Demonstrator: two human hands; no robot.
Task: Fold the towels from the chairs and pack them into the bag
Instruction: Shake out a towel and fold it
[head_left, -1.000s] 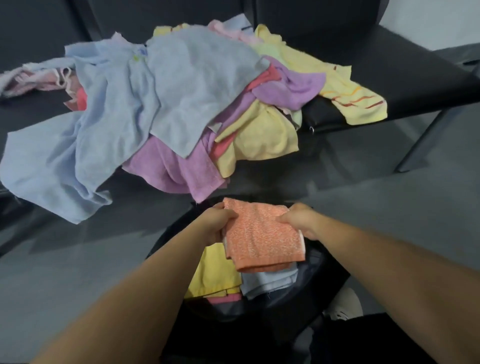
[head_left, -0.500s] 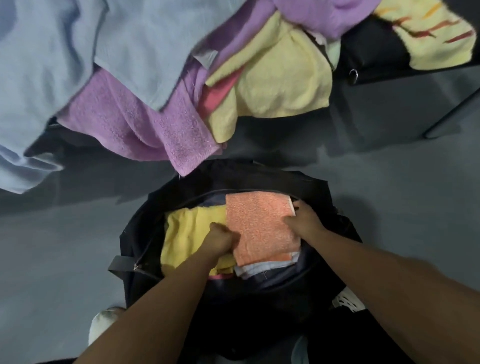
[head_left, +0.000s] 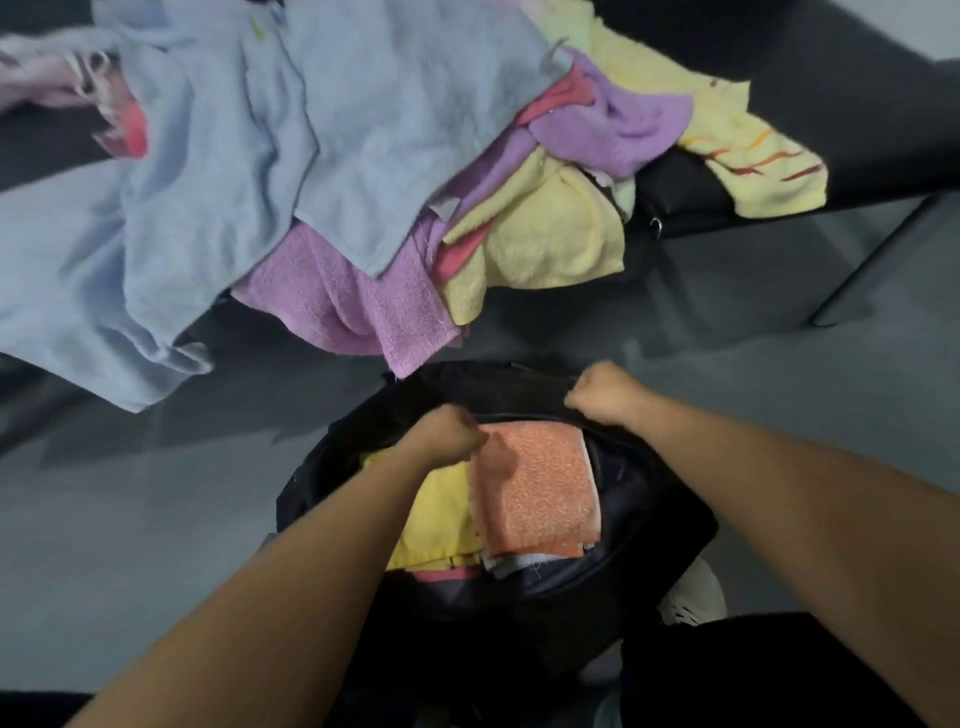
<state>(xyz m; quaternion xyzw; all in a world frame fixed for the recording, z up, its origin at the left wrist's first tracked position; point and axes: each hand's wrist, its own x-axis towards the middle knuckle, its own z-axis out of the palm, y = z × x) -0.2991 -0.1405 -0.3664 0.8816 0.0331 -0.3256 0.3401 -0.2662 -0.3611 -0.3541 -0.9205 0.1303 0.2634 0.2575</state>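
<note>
Two bare hands hover over an open black bag (head_left: 670, 525) on a grey floor (head_left: 130, 519). The left hand (head_left: 447, 434) is just beside the far left corner of a folded orange towel (head_left: 540, 483). The right hand (head_left: 602, 395) is at the bag's far rim. Fingers on both are curled in. Blur hides whether they pinch cloth or rim.

The orange towel lies flat inside the bag, on top of other folded cloth. A folded yellow towel (head_left: 436, 514) sits beside it on the left.

Beyond the bag, an unfolded pile drapes over dark chairs (head_left: 831, 67). A blue towel (head_left: 363, 130) lies on top, with purple and yellow ones under it.

These towels look soft, light and limp, so they will likely sag and cling to each other. The blue one is probably best lifted by two corners of one edge so it hangs straight for folding.
</note>
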